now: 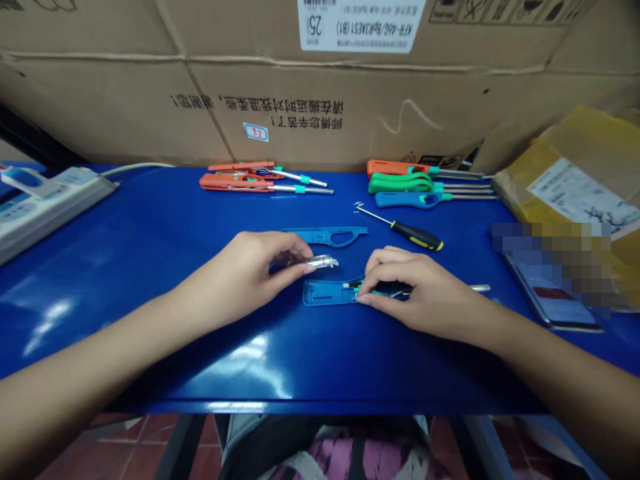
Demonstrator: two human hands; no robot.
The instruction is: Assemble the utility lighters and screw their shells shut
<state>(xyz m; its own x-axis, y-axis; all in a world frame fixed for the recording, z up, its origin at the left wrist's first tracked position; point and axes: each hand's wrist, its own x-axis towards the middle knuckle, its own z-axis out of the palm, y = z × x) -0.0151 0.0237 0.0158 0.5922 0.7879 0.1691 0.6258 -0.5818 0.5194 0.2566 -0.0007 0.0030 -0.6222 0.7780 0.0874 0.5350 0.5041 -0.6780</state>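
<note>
My left hand point(273, 263) pinches a small clear fuel tank point(321, 261) with a metallic-looking end, held just above the table. Below and right of it lies an opened blue lighter half-shell point(327, 293), its hollow side up. Over the shell's right part, my right hand point(400, 283) has thumb and fingertips pressed together at the small inner parts; what exactly they grip is hidden. A metal tube point(481, 288) sticks out past that hand. Behind my left fingers rests the other blue half-shell point(325, 235), with an oval trigger opening.
A black-and-yellow screwdriver point(417, 235) lies near several tiny screws point(358, 205). Orange lighters point(240, 181) sit back left; orange, green point(400, 183) and blue lighters back right. A phone point(555, 287), yellow package point(575, 160), power strip point(55, 200) and cardboard box point(300, 87) surround them.
</note>
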